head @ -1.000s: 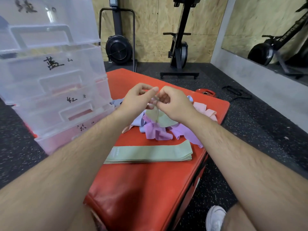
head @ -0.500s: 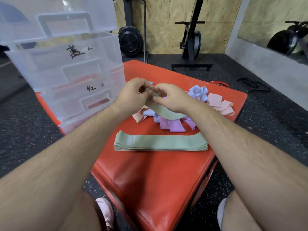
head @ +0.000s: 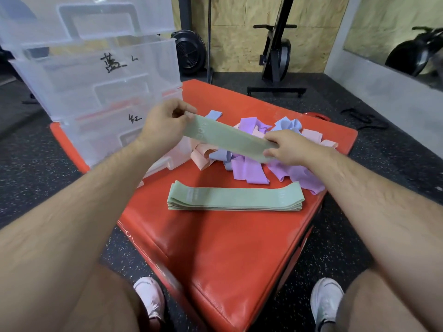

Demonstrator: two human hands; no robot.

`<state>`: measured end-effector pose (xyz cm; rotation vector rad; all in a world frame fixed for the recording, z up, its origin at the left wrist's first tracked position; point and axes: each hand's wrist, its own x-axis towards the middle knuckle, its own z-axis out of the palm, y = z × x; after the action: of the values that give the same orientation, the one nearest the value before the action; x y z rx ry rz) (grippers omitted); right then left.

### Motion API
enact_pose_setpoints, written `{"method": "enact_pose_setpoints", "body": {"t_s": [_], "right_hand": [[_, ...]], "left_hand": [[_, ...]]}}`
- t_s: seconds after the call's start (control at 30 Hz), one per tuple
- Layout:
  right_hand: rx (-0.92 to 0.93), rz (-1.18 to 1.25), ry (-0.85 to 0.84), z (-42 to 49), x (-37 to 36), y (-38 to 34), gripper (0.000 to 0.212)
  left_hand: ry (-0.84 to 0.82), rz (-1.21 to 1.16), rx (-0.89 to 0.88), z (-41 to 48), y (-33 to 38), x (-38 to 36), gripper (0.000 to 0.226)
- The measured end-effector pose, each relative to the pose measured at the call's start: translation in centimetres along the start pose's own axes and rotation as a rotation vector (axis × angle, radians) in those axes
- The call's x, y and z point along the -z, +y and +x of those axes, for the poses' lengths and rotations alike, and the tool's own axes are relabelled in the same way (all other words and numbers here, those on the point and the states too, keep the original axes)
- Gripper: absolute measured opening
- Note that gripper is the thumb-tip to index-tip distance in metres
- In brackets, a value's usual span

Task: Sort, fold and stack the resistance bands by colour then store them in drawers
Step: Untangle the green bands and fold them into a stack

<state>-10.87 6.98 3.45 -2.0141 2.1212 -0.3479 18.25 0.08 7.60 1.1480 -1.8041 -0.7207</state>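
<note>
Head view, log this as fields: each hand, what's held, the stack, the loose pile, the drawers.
left hand: pinches left end of green band
right hand: pinches its right end
green band: held flat above pile
stack: green bands, flat on red box
pile: pink, purple, blue bands, loose
drawers: clear, labelled, on box's left

Even, bright indoor light with soft shadows; wide-angle bending stretches the edges, and slight motion blur softens detail.

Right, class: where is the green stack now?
Head view: the green stack lies flat on the red pad, centre, nearer the person than the loose purple bands.
</note>
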Motion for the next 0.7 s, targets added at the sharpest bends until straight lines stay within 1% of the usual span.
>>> {"method": "enact_pose_setpoints", "body": {"t_s": [0.1, 0.2, 0.33, 0.4, 0.5, 0.6, 0.7], "right_hand": [[-0.025, 0.055, 0.051, -1.1, 1.6, 1.6, 0.014], [-0.042, 0.147, 0.114, -2.6, 3.0, 3.1, 0.008], [-0.079, 0.23, 0.052, -4.9, 2.9, 3.9, 0.022], [-0.058, 0.233, 0.029, -5.8, 2.5, 3.4, 0.02], [-0.044, 0.207, 0.011, -7.1, 1.3, 2.7, 0.016], [-0.039, 0.161, 0.041, -8.3, -0.3, 2.7, 0.016], [-0.062, 0.12, 0.071, -9.0, -1.4, 2.8, 0.018]], "left_hand": [[-0.003, 0.005, 0.018, -0.2, 0.1, 0.1, 0.011], [-0.021, 0.037, 0.084, -0.3, -0.5, 0.1, 0.009], [-0.19, 0.135, 0.168, -1.2, -2.7, 0.3, 0.008], [-0.247, 0.229, 0.163, -2.1, -3.6, 0.5, 0.004], [-0.279, 0.331, 0.15, -3.4, -4.3, 0.6, 0.004], [-0.319, 0.419, 0.12, -5.0, -5.0, 0.3, 0.003], [-0.347, 0.495, 0.074, -6.3, -5.6, -0.4, 0.007]]}}
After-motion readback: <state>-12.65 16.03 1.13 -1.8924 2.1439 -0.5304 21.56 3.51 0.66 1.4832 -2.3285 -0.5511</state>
